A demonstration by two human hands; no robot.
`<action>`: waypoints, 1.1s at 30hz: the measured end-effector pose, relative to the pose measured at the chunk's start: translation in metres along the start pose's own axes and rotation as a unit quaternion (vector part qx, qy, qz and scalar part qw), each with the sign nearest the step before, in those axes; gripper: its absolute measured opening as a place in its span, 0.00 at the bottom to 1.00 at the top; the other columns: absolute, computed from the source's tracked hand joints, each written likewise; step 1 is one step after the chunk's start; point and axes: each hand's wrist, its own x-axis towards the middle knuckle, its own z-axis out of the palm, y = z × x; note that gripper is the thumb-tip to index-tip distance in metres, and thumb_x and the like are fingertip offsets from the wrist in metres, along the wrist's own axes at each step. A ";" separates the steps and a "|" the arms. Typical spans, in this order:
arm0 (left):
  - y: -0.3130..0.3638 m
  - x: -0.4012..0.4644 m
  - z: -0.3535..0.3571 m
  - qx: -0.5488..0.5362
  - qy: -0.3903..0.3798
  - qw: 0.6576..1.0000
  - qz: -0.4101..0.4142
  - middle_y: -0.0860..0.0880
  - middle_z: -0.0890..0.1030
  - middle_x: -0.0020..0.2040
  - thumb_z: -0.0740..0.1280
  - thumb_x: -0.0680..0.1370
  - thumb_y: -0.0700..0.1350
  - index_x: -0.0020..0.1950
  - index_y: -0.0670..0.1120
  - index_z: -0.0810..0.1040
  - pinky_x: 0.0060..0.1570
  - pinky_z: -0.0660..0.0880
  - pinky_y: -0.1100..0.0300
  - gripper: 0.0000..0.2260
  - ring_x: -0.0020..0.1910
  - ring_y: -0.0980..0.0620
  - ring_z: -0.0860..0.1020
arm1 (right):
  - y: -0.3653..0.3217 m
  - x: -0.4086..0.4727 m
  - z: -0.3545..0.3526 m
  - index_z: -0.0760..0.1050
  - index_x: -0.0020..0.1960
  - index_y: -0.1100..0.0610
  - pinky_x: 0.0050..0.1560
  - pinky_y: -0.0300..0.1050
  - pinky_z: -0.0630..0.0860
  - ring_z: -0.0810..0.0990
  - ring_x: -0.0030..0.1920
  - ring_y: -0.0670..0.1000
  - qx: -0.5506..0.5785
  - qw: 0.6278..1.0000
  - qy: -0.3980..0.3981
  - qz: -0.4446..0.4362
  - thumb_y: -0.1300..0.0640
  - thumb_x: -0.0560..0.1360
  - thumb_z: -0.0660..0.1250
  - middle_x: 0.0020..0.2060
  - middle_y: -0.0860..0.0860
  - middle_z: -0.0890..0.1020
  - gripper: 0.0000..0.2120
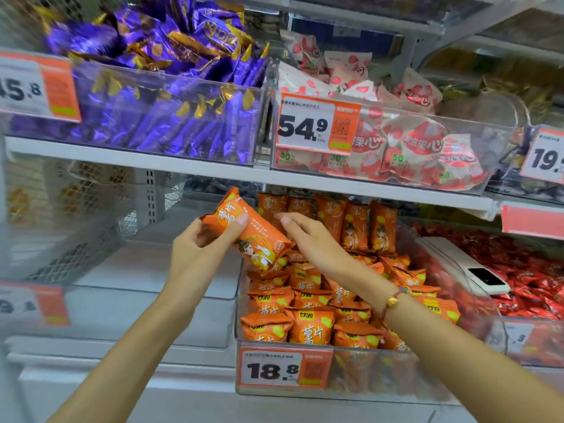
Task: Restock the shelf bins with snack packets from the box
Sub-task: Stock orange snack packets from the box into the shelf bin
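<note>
Above the orange chip bin, my left hand grips one orange chip packet; my right hand, fingers relaxed, touches its end.

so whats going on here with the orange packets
A person is stocking a clear shelf bin priced 18.8 with orange snack packets. The left hand grips one orange packet tilted above the bin's left side, while the right hand reaches in with straight fingers toward the upright row of packets at the back. The bin is already largely full. A white phone-like device lies between this bin and the red packets to the right.
</note>
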 end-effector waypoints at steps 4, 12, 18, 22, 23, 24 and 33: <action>0.008 0.008 0.009 0.063 -0.061 0.995 0.052 0.55 0.84 0.41 0.75 0.70 0.52 0.46 0.48 0.80 0.41 0.73 0.74 0.11 0.40 0.66 0.80 | -0.016 -0.022 -0.013 0.77 0.59 0.44 0.60 0.39 0.72 0.79 0.56 0.40 0.150 0.982 -0.112 0.037 0.44 0.77 0.63 0.54 0.41 0.82 0.12; -0.030 0.009 -0.006 0.215 -0.113 0.970 0.026 0.63 0.71 0.67 0.57 0.62 0.78 0.70 0.63 0.66 0.68 0.67 0.52 0.40 0.67 0.62 0.68 | 0.001 -0.025 -0.034 0.76 0.57 0.50 0.46 0.32 0.74 0.79 0.52 0.41 0.094 0.985 -0.025 0.142 0.47 0.71 0.73 0.54 0.47 0.82 0.17; -0.044 0.001 -0.017 0.242 -0.138 0.960 0.000 0.71 0.76 0.57 0.53 0.64 0.77 0.59 0.72 0.69 0.67 0.68 0.52 0.25 0.61 0.65 0.73 | -0.003 0.001 -0.016 0.71 0.61 0.57 0.56 0.43 0.74 0.78 0.50 0.46 0.233 0.948 0.070 0.207 0.54 0.71 0.74 0.53 0.50 0.78 0.22; -0.043 0.003 -0.018 0.232 -0.152 0.961 -0.001 0.70 0.75 0.59 0.55 0.65 0.75 0.64 0.67 0.70 0.67 0.68 0.53 0.29 0.60 0.68 0.73 | -0.003 0.027 0.013 0.75 0.60 0.57 0.53 0.43 0.77 0.81 0.49 0.48 0.229 0.945 0.102 0.211 0.54 0.68 0.77 0.54 0.53 0.82 0.23; -0.043 0.003 -0.018 0.231 -0.153 0.961 0.000 0.71 0.75 0.58 0.55 0.65 0.75 0.63 0.67 0.71 0.67 0.68 0.53 0.29 0.60 0.69 0.72 | -0.002 0.031 0.020 0.77 0.59 0.57 0.55 0.45 0.78 0.81 0.51 0.50 0.175 0.955 0.111 0.213 0.52 0.67 0.78 0.54 0.53 0.82 0.24; -0.044 0.003 -0.018 0.229 -0.153 0.961 0.001 0.71 0.75 0.58 0.54 0.65 0.76 0.62 0.68 0.71 0.67 0.68 0.53 0.28 0.59 0.70 0.72 | -0.001 0.033 0.026 0.78 0.59 0.57 0.57 0.48 0.77 0.81 0.53 0.52 0.120 0.962 0.116 0.216 0.50 0.66 0.78 0.54 0.53 0.82 0.25; -0.045 0.004 -0.016 0.230 -0.143 0.963 0.006 0.70 0.76 0.57 0.54 0.65 0.75 0.61 0.68 0.70 0.67 0.67 0.49 0.28 0.58 0.69 0.73 | -0.005 0.030 0.028 0.71 0.39 0.55 0.56 0.52 0.78 0.80 0.52 0.54 0.019 0.971 0.101 0.214 0.46 0.69 0.75 0.45 0.51 0.80 0.16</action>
